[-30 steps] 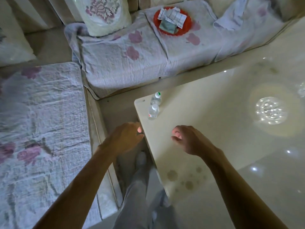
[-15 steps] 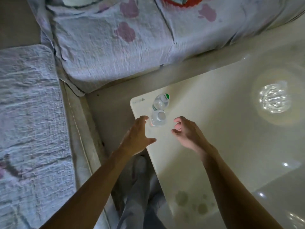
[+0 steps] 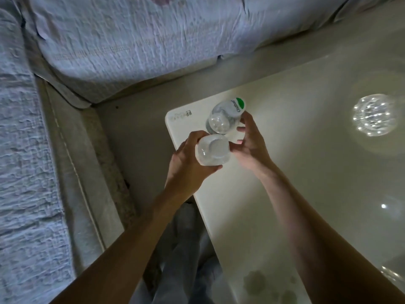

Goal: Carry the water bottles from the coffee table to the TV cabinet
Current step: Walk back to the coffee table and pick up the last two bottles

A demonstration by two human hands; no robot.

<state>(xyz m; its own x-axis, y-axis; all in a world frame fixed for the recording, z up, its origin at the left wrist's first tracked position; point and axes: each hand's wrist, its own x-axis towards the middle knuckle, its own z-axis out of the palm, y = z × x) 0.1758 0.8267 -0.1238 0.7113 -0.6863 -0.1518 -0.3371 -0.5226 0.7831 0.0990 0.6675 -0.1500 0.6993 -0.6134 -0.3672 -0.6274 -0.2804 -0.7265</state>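
Left hand (image 3: 186, 163) grips near bottle (image 3: 213, 151), fingers (image 3: 194, 137) wrapped round body. Right hand (image 3: 249, 141) curled round far bottle (image 3: 225, 114), the green-labelled one. Both bottles side by side at corner of glossy surface (image 3: 285, 172); lifted or standing, cannot tell. Quilted sofa (image 3: 131, 51) beyond.

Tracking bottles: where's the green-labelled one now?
Head view: the green-labelled bottle is at the coffee table's far left corner, gripped by the right hand, just beyond the plain bottle in the left hand.
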